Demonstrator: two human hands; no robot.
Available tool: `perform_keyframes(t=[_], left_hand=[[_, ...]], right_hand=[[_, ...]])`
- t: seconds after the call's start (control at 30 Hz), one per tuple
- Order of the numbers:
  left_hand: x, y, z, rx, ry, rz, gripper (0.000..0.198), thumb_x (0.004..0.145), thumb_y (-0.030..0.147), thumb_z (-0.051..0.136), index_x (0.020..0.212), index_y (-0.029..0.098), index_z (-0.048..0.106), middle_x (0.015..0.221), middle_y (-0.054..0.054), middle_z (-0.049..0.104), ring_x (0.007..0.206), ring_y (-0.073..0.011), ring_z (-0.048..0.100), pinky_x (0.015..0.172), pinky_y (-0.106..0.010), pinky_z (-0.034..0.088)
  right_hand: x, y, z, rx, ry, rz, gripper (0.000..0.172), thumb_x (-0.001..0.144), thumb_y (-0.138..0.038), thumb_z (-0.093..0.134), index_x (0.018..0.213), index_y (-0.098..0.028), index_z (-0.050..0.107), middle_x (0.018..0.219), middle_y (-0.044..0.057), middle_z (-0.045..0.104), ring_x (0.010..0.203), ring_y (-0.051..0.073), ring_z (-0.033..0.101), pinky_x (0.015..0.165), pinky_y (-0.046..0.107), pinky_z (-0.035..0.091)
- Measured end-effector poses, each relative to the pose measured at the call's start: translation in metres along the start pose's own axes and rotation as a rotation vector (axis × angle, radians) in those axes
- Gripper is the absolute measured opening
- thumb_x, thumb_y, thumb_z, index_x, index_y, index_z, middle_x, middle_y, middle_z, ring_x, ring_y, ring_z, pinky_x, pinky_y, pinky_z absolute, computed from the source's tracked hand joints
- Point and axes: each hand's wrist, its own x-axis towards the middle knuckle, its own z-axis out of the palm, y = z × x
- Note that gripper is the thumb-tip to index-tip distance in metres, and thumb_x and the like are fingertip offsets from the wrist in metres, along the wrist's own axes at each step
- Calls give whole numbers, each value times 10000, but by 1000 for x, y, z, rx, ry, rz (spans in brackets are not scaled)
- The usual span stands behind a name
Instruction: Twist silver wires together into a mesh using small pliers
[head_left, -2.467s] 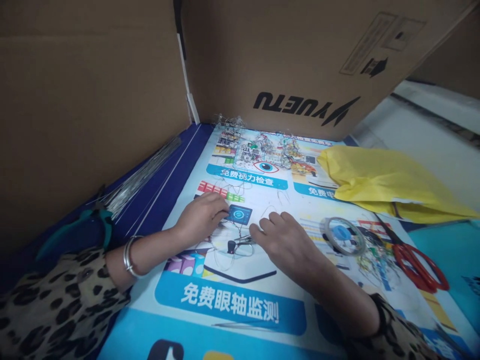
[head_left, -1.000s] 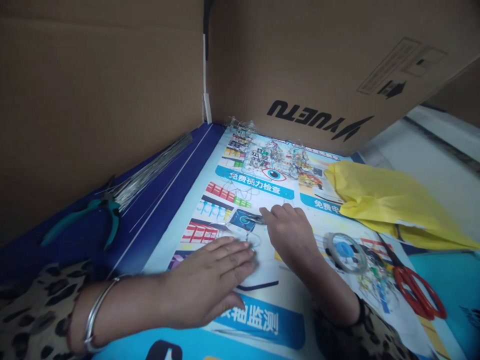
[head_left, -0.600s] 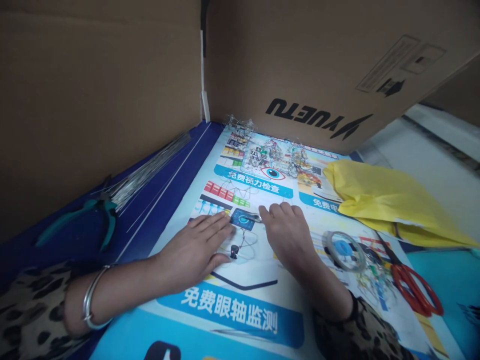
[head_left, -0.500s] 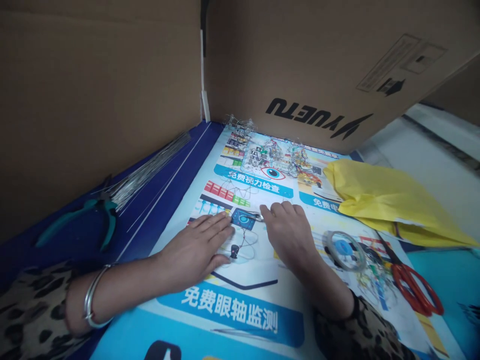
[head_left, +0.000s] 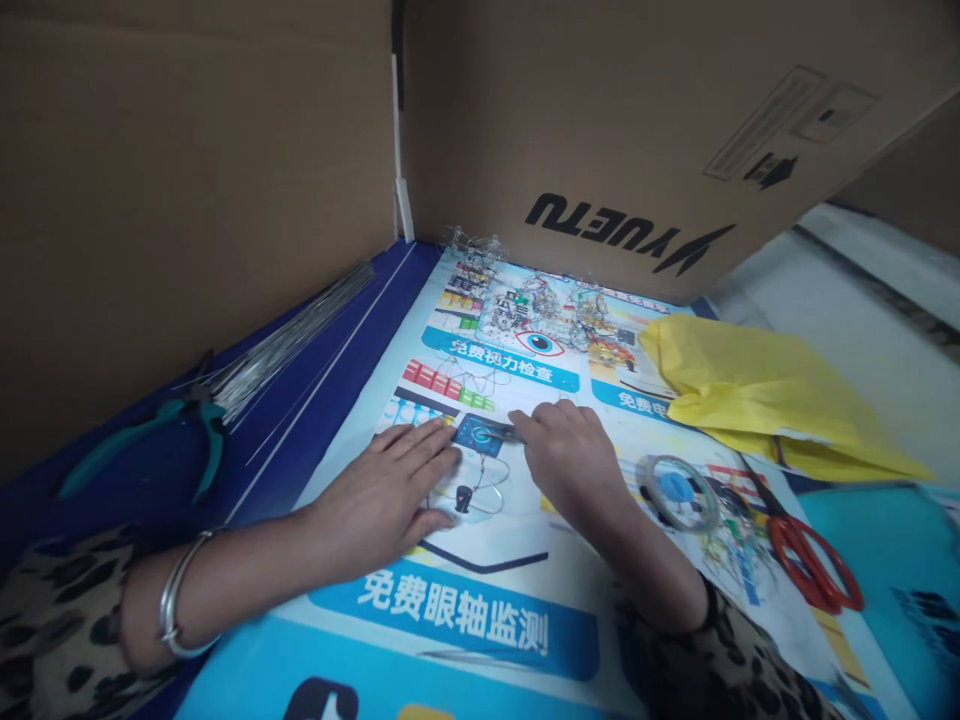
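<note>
My left hand [head_left: 382, 495] lies flat on the printed sheet, fingers stretched out, its fingertips at the edge of a thin bent wire piece [head_left: 491, 497]. Loops of this wire lie between my hands; how far it runs under the left fingers is hidden. A small dark print or object [head_left: 463, 498] shows among the loops. My right hand [head_left: 574, 455] is closed in a fist round a slim metal tool [head_left: 501, 430], whose tip points left towards the left fingertips. Its handle is hidden inside the fist, so its exact kind does not show.
Teal-handled pliers [head_left: 191, 415] and a bundle of straight wires [head_left: 277, 345] lie at left. Tangled wire pieces [head_left: 589, 310] sit at the back. At right are a tape roll [head_left: 709, 510], red-handled scissors [head_left: 844, 590] and a yellow bag [head_left: 765, 390]. Cardboard walls [head_left: 480, 130] stand behind.
The whole view has shifted slightly, so things appear a little further left. Both hands keep nearly the same pose; the metal tool remains in the right fist.
</note>
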Motion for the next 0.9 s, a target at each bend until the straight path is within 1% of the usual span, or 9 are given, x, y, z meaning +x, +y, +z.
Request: perform_keyframes(t=[0.1, 0.2, 0.27, 0.33, 0.4, 0.53, 0.6, 0.73, 0.9], left_hand=[[0, -1, -1, -1, 11, -5, 499, 845, 469, 487, 1269, 208, 468, 1401, -102, 386, 1306, -278, 309, 1037, -455, 282], [0, -2, -1, -4, 33, 14, 476, 853, 468, 470, 1263, 227, 481, 1403, -89, 386, 1298, -277, 326, 1029, -456, 299], [0, -4, 0, -20, 61, 29, 473, 852, 456, 475, 1272, 239, 476, 1400, -76, 393, 1293, -281, 336, 1021, -453, 313], [0, -5, 0, -20, 100, 37, 489, 852, 467, 466, 1277, 226, 475, 1401, -82, 390, 1286, -287, 348, 1016, -453, 319], [0, -6, 0, -10, 133, 28, 479, 859, 449, 459, 1278, 219, 474, 1393, -81, 403, 1275, -282, 365, 1019, -454, 315], [0, -8, -2, -28, 207, 24, 440, 857, 402, 474, 1260, 227, 486, 1328, -70, 488, 1231, -274, 422, 986, -448, 348], [0, -9, -2, -50, 256, 50, 403, 853, 374, 485, 1228, 231, 512, 1295, -69, 520, 1202, -272, 451, 963, -440, 370], [-1, -8, -1, -119, 341, 88, 336, 858, 324, 480, 1180, 247, 537, 1236, -59, 567, 1165, -262, 483, 944, -433, 381], [-2, -5, -1, -190, 367, 106, 275, 856, 263, 485, 1120, 249, 560, 1186, -52, 597, 1148, -245, 493, 943, -429, 376]], right_hand=[[-3, 24, -17, 23, -62, 125, 293, 817, -169, 453, 1062, -233, 600, 876, 52, 611, 835, 189, 469, 696, 302, 259], [-11, 54, -33, -33, -165, 283, 200, 827, -216, 435, 894, -201, 623, 843, 54, 612, 816, 183, 495, 681, 284, 281], [-20, 70, -38, -72, -248, 397, 212, 840, -237, 412, 900, -180, 607, 897, 69, 615, 824, 179, 513, 660, 275, 293], [-29, 79, -37, -84, -294, 446, 210, 837, -246, 417, 885, -174, 608, 884, 73, 625, 796, 176, 534, 632, 271, 297], [-36, 80, -34, -77, -332, 459, 199, 832, -261, 435, 872, -184, 614, 864, 62, 637, 778, 166, 549, 618, 262, 302], [-41, 70, -24, -68, -362, 445, 210, 843, -271, 434, 882, -193, 626, 866, 60, 638, 812, 161, 562, 637, 255, 322], [-40, 64, -21, -85, -355, 466, 230, 854, -255, 416, 888, -175, 630, 867, 83, 634, 832, 175, 560, 654, 267, 329], [-38, 58, -15, -90, -330, 470, 230, 861, -237, 403, 895, -178, 623, 858, 82, 632, 814, 170, 558, 659, 267, 335], [-36, 56, -9, -79, -311, 444, 208, 851, -236, 418, 864, -185, 619, 830, 64, 633, 774, 170, 561, 616, 263, 323]])
